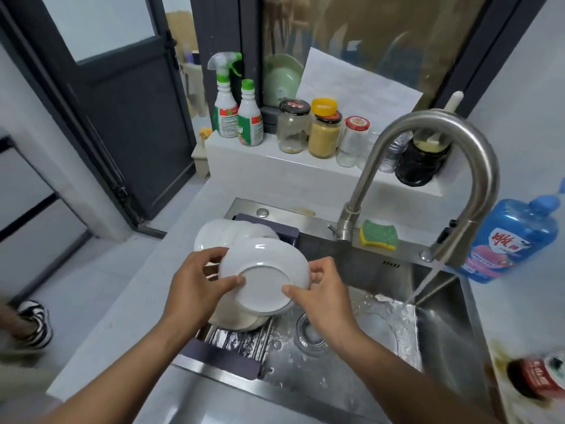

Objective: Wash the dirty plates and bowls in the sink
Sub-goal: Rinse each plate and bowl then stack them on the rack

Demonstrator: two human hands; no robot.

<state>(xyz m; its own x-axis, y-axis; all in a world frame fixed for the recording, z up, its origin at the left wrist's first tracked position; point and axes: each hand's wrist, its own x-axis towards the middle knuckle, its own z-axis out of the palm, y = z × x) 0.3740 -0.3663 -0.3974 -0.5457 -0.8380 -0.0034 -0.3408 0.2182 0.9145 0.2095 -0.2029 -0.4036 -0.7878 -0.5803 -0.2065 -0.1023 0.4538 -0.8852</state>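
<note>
While upturned, plate (264, 275) between hands (195, 283)

glossy white plate (264, 270), brushed metal sink (440, 328)

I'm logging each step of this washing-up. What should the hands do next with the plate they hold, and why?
Probably lower the plate onto the white dishes on the rack. The left hand and right hand hold it by the rim, underside up, above that rack, clear of the tap's stream, and its visible side looks clean.
</note>
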